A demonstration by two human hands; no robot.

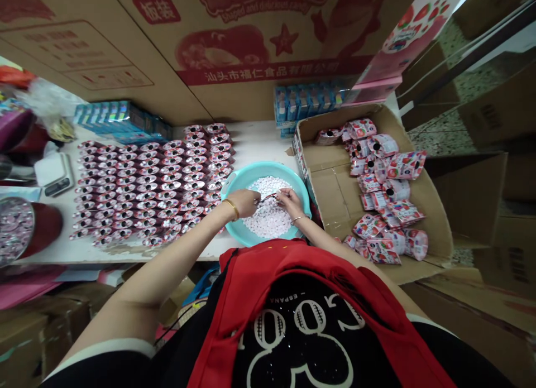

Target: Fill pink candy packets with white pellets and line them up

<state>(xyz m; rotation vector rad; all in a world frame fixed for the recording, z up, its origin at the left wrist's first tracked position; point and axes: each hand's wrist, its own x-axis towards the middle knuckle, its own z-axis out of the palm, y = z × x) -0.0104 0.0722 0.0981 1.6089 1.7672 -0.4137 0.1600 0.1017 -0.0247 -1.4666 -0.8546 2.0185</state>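
Note:
My left hand (245, 202) and my right hand (288, 202) are held over a teal basin (231, 231) of small white candies (268, 223). Stretched between them is a thin, silvery and reddish pouch (268, 198), seen nearly edge-on. The fingers of my left hand are closed at its left end, while my right thumb and fingers pinch its right end. It looks like the printed pouches (167, 181) that stand upright in close rows to the left of the basin. Whether anything is inside the held pouch cannot be made out.
A cardboard tray (330, 192) on the right holds a heap of printed pouches (397, 204). Blue boxes (121, 120) stand behind the rows, against large cartons (268, 53). At the far left are a white scale (52, 170) and a red pot (46, 226) with small pinkish pieces.

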